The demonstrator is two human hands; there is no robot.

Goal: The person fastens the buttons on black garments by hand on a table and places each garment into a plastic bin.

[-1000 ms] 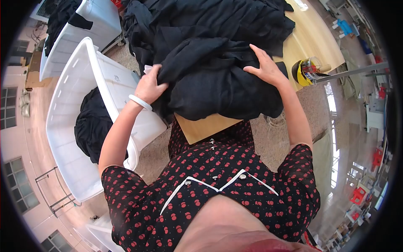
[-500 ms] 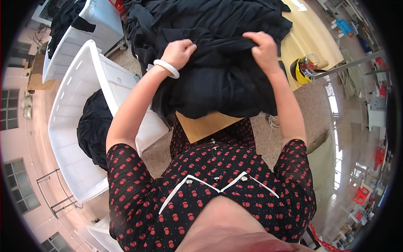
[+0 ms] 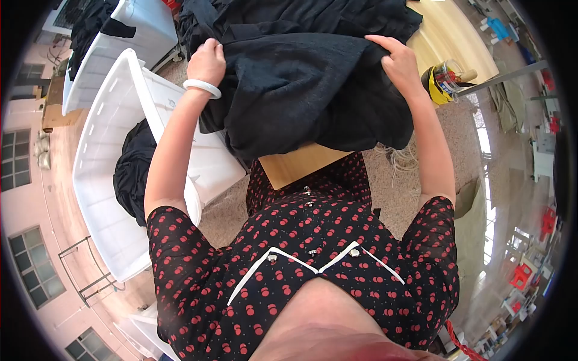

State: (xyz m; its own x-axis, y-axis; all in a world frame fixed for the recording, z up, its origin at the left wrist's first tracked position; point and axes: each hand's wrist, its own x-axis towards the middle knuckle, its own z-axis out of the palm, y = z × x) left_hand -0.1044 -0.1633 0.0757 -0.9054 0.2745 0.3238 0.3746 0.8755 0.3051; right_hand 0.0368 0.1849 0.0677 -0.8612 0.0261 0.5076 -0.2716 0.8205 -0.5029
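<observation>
1. Left hand (image 3: 206, 63) is curled tight on the edge of a black cloth (image 3: 289, 84), as far as my feed shows. Right hand (image 3: 399, 63) is half curled, index finger and thumb at the same edge, which looks like a pinch to me. Cloth lies over the front of the table, and I'd guess the wide grip is why its top edge runs so straight.
2. Wooden table (image 3: 445, 45) is the biggest thing I've got: smooth, pale, with one corner poking out under the cloth. Farther back on it sits a dark fabric pile (image 3: 385, 18), rumpled and matte.
3. White tub (image 3: 96, 186) stands just beside the table on the left, probably for easy reach. Hard plastic, I'd say, with a rounded rim.
4. Black bundle (image 3: 132, 171) slumps inside that tub, soft and wrinkled, walls keeping it together.
5. Jar (image 3: 441, 90) with a yellow band sits by the table's right edge, maybe parked there to stay off the fabric. Can't make out the contents.
6. White bangle (image 3: 203, 88) just behind the left hand: smooth, round, chunky.
</observation>
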